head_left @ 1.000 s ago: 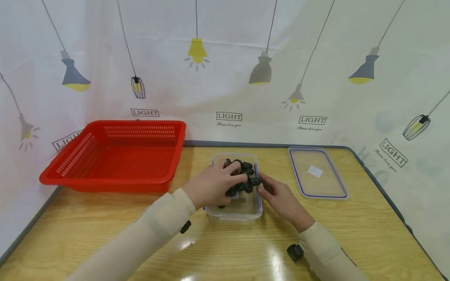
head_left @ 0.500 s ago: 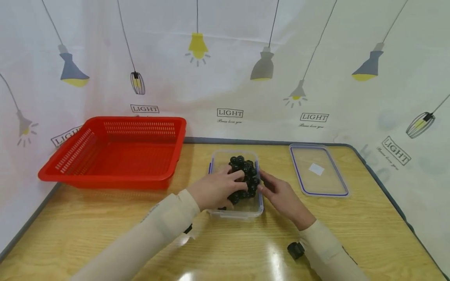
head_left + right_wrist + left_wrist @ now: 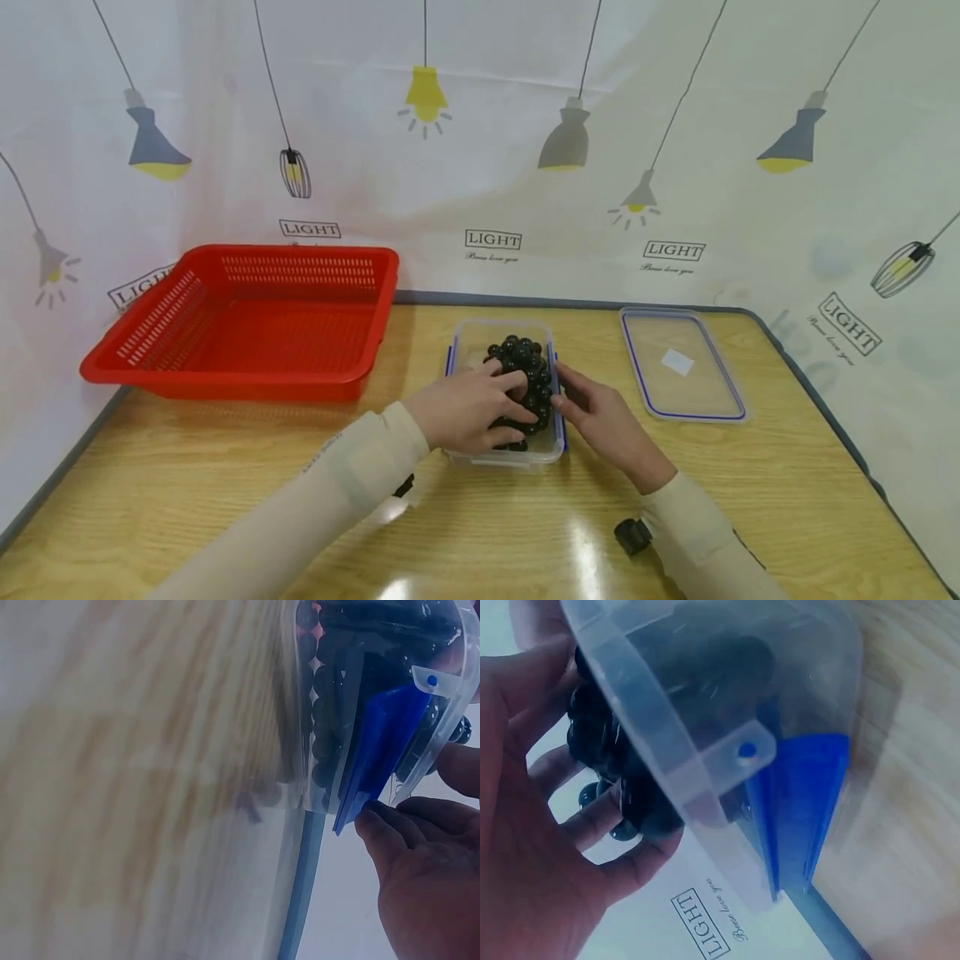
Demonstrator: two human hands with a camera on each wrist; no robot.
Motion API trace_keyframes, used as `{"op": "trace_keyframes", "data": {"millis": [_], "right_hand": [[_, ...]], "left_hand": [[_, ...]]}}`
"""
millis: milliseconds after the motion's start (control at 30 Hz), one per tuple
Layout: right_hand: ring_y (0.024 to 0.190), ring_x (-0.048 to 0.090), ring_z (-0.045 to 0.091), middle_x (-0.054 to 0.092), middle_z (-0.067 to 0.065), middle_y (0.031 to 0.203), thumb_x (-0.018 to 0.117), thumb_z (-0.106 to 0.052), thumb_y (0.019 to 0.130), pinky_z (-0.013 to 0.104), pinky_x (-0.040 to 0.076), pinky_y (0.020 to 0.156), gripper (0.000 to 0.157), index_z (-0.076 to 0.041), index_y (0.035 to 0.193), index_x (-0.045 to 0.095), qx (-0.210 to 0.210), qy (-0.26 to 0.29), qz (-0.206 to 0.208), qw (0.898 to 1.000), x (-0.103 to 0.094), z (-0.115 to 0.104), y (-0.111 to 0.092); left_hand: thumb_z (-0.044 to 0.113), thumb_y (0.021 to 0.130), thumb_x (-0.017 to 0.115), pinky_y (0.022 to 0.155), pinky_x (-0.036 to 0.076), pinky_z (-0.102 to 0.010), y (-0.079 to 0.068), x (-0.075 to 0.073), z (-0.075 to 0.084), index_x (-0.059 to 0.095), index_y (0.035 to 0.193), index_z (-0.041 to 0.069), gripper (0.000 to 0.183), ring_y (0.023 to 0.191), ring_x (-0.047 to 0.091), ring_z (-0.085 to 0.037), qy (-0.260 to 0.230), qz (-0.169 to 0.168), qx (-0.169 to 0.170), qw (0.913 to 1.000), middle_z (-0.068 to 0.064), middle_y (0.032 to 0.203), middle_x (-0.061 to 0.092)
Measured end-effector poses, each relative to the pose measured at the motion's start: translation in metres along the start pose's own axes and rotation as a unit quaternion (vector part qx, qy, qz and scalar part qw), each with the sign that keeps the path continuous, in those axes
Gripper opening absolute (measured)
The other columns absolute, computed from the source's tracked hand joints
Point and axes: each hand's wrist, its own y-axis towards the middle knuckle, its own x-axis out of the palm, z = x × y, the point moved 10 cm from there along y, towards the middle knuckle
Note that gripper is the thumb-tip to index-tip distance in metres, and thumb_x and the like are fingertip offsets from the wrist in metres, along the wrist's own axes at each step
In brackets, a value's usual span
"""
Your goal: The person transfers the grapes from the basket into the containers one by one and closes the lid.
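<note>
A bunch of black grapes (image 3: 521, 353) fills much of a clear plastic food container (image 3: 467, 335) with blue side latches. My left hand (image 3: 474, 410) reaches over the container's left side, its bent fingers spread around the bunch. In the left wrist view, those fingers (image 3: 634, 862) curve around the grapes (image 3: 596, 735) above the rim. Some grapes show through the container's wall. On the opposite side, my right hand (image 3: 606, 423) rests against the right wall. Its fairly straight fingers touch the blue latch (image 3: 382, 742), seen in the right wrist view, with the thumb near the rim.
A large red plastic basket (image 3: 255, 385) stands at the back left. The container's lid (image 3: 678, 392), blue-sealed with a white label, lies flat on the wooden table (image 3: 510, 533) at the right. A lamp-patterned sheet (image 3: 495, 183) encloses the back and sides.
The grapes have settled lower and lengthwise in the container. My left hand has moved slightly right and down with them, its fingers spreading more. My right hand has stayed at the container's side.
</note>
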Motion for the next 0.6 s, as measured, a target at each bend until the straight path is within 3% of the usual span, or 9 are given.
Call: {"op": "trace_keyframes", "data": {"millis": [67,167,333,467,600], "right_hand": [[0.131,0.044,0.036,0.039,0.024,0.148,0.054,-0.015,0.102,0.044,0.042,0.102,0.055,0.002,0.15,0.033,0.001,0.002,0.002,1.0,-0.001,0.001,-0.001],[0.131,0.045,0.036,0.041,0.024,0.147,0.055,-0.015,0.102,0.044,0.042,0.102,0.055,0.002,0.15,0.035,-0.002,0.002,0.007,1.0,-0.001,0.0,0.0],[0.13,0.046,0.035,0.042,0.022,0.147,0.056,-0.018,0.102,0.044,0.042,0.102,0.055,0.001,0.15,0.036,-0.004,0.0,0.008,1.0,-0.002,-0.002,0.0],[0.13,0.046,0.034,0.042,0.022,0.147,0.056,-0.018,0.102,0.044,0.043,0.101,0.056,0.001,0.15,0.036,-0.003,0.001,0.006,1.0,-0.002,-0.001,0.0],[0.129,0.047,0.034,0.041,0.022,0.147,0.056,-0.016,0.101,0.043,0.043,0.101,0.055,0.002,0.149,0.036,-0.006,0.005,0.009,1.0,-0.002,0.001,0.0]], "left_hand": [[0.04,0.096,0.063,0.077,0.049,-0.031,-0.001,-0.002,0.0,0.07,0.125,0.029,0.032,0.092,0.048,-0.019,-0.006,0.014,0.006,0.9999,0.002,0.119,0.052],[0.036,0.093,0.068,0.086,0.048,-0.033,-0.004,-0.007,-0.004,0.071,0.123,0.027,0.031,0.1,0.048,-0.021,-0.011,0.043,0.004,0.999,-0.001,0.126,0.05],[0.043,0.088,0.073,0.104,0.038,-0.044,-0.006,-0.01,-0.018,0.063,0.13,0.027,0.046,0.126,0.037,-0.028,-0.029,0.075,-0.032,0.9962,-0.005,0.141,0.04],[0.05,0.083,0.075,0.104,0.04,-0.047,-0.004,-0.003,-0.029,0.057,0.137,0.027,0.062,0.137,0.028,-0.031,-0.082,0.052,-0.071,0.9928,-0.006,0.154,0.028],[0.055,0.081,0.075,0.098,0.047,-0.043,-0.004,0.007,-0.036,0.06,0.134,0.027,0.062,0.135,0.032,-0.03,-0.106,0.025,-0.099,0.9891,-0.005,0.154,0.03]]}}
